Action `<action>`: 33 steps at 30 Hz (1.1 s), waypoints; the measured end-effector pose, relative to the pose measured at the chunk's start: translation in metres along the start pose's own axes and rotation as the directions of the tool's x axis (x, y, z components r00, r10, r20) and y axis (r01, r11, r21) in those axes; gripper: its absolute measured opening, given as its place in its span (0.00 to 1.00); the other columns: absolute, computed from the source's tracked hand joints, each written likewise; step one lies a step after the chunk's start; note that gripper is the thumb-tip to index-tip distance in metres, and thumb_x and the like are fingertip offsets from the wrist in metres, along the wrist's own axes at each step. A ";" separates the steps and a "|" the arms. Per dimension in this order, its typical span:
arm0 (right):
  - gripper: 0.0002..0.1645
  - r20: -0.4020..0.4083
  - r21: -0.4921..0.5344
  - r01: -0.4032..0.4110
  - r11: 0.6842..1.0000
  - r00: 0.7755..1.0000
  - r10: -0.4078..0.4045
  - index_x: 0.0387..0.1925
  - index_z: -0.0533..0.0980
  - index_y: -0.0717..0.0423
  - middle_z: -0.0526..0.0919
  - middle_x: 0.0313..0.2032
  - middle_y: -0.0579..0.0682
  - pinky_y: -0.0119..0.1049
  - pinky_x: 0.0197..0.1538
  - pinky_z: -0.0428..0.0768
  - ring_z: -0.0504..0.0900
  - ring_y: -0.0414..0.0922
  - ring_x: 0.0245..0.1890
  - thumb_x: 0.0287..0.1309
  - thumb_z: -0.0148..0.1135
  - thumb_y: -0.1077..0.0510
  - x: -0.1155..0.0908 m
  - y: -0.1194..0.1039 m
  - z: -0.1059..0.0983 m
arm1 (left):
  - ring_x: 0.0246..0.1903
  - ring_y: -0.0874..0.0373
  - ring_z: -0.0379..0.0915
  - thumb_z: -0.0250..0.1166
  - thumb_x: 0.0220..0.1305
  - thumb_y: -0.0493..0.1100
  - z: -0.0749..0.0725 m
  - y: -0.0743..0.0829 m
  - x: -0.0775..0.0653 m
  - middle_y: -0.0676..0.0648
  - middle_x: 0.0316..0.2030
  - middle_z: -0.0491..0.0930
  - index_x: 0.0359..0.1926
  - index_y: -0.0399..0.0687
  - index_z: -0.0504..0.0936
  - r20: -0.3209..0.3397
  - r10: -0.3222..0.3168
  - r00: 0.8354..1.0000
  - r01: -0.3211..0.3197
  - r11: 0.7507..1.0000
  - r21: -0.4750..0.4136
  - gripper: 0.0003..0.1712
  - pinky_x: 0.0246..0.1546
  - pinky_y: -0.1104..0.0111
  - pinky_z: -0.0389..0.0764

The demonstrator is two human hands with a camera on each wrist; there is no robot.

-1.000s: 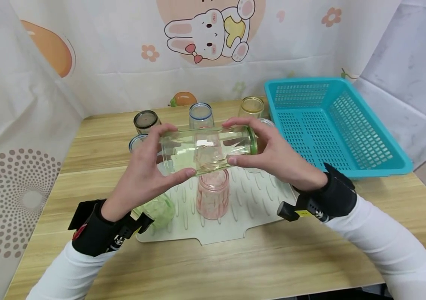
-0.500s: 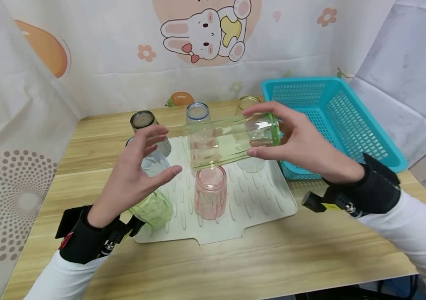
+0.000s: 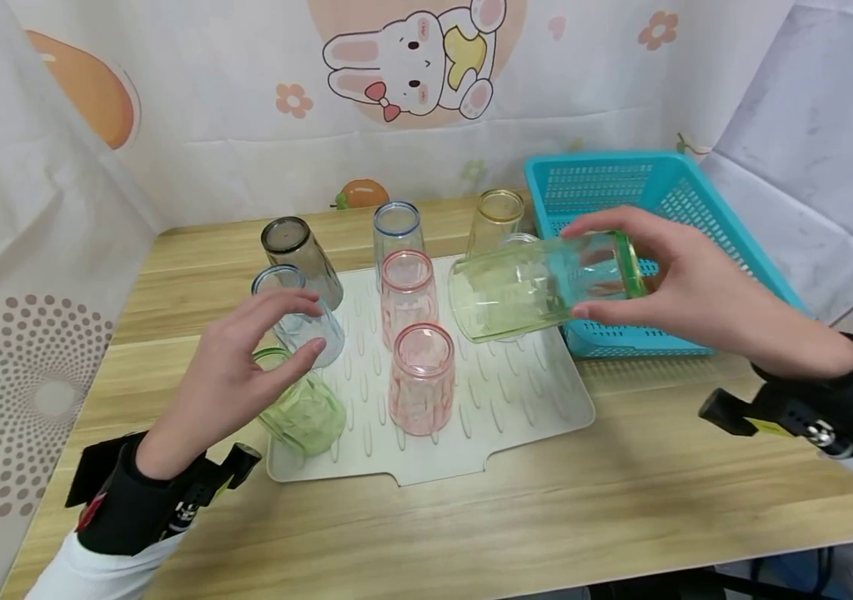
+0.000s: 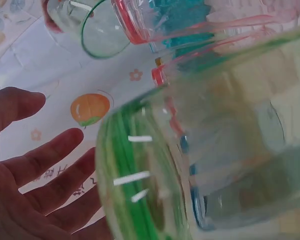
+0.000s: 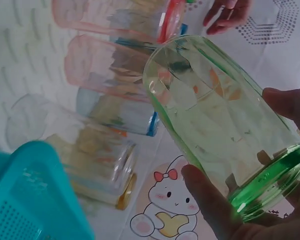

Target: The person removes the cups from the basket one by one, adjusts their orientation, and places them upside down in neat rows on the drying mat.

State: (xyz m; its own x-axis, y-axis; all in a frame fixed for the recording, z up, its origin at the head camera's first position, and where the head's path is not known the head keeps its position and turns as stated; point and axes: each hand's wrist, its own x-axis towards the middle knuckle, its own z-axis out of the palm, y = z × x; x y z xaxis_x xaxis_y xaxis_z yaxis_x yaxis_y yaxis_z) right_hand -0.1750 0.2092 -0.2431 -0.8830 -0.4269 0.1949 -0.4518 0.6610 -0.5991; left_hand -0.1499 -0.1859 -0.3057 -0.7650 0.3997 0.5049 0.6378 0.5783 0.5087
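My right hand (image 3: pixel 696 287) grips a pale green drinking glass (image 3: pixel 516 287) near its thick green base. The glass lies sideways in the air, mouth to the left, over the right part of a white draining mat (image 3: pixel 524 421) and in front of the basket's near left corner. My left hand (image 3: pixel 223 367) holds nothing; its fingers and thumb are apart beside a light blue glass (image 3: pixel 324 337) and a second green glass (image 3: pixel 309 417), which stands base up. In the left wrist view that green glass (image 4: pixel 132 175) looms close to the fingers.
Upside-down glasses stand on or near the mat: two pink (image 3: pixel 407 292), one black-rimmed (image 3: pixel 313 262), one blue-rimmed (image 3: pixel 396 237), one yellow-rimmed (image 3: pixel 497 221) and a clear one partly hidden. A blue plastic basket (image 3: pixel 602 158) stands at the right. A printed curtain (image 3: pixel 231 83) hangs behind.
Both hands were on the green glass; the left has let go and drawn back to the left and down. The right hand has carried the glass to the right, towards the basket.
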 end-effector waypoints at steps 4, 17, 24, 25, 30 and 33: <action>0.41 0.010 -0.092 0.058 0.994 0.998 -0.057 0.60 0.73 0.40 0.73 0.54 0.38 0.29 0.24 0.68 0.68 0.37 0.41 0.43 0.78 0.61 -0.009 0.010 -0.003 | 0.53 0.51 0.74 0.69 0.53 0.30 -0.005 -0.002 -0.005 0.44 0.51 0.79 0.45 0.38 0.80 -0.011 0.010 1.000 -0.009 1.000 0.019 0.17 0.55 0.74 0.68; 0.39 0.167 -0.209 0.190 0.959 0.974 -0.156 0.56 0.75 0.46 0.77 0.51 0.44 0.31 0.37 0.76 0.72 0.38 0.44 0.37 0.81 0.56 -0.019 0.027 0.013 | 0.56 0.67 0.68 0.68 0.56 0.32 -0.045 -0.011 -0.034 0.41 0.51 0.79 0.45 0.37 0.82 -0.106 -0.023 0.994 0.034 0.994 0.102 0.14 0.57 0.77 0.64; 0.36 0.270 -0.202 0.150 0.968 0.958 -0.092 0.56 0.75 0.47 0.75 0.52 0.46 0.39 0.38 0.78 0.74 0.43 0.46 0.42 0.79 0.56 -0.012 0.024 0.026 | 0.56 0.70 0.68 0.66 0.59 0.35 -0.057 -0.026 -0.055 0.39 0.50 0.80 0.46 0.33 0.82 -0.199 -0.070 0.977 0.097 0.987 0.127 0.14 0.56 0.79 0.64; 0.36 0.280 -0.207 0.153 0.966 0.956 -0.091 0.56 0.75 0.47 0.75 0.52 0.46 0.40 0.39 0.78 0.74 0.44 0.46 0.42 0.79 0.56 -0.011 0.024 0.028 | 0.56 0.71 0.68 0.67 0.59 0.33 -0.057 -0.028 -0.057 0.39 0.51 0.79 0.46 0.34 0.82 -0.193 -0.079 0.978 0.106 0.985 0.134 0.14 0.56 0.79 0.63; 0.36 0.318 -0.240 0.157 0.958 0.945 -0.075 0.54 0.76 0.51 0.75 0.50 0.49 0.40 0.40 0.80 0.76 0.45 0.45 0.39 0.80 0.57 -0.006 0.025 0.038 | 0.57 0.68 0.67 0.67 0.53 0.24 -0.052 -0.034 -0.065 0.46 0.54 0.77 0.48 0.35 0.81 -0.153 -0.137 0.979 0.151 0.985 0.084 0.19 0.57 0.78 0.64; 0.35 0.342 -0.265 0.159 0.951 0.938 -0.061 0.53 0.77 0.52 0.76 0.50 0.51 0.38 0.38 0.80 0.76 0.47 0.43 0.39 0.80 0.58 -0.002 0.024 0.043 | 0.56 0.69 0.67 0.67 0.52 0.23 -0.047 -0.038 -0.067 0.49 0.53 0.77 0.48 0.35 0.81 -0.152 -0.166 0.974 0.178 0.982 0.069 0.20 0.56 0.79 0.64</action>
State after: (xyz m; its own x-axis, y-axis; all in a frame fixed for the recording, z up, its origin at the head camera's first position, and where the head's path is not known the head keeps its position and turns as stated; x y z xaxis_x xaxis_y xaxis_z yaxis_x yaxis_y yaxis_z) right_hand -0.1785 0.1994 -0.2909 -0.7569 -0.6518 -0.0468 -0.6034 0.7246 -0.3331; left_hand -0.1184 -0.2687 -0.3260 -0.8376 0.1856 0.5138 0.4840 0.6881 0.5406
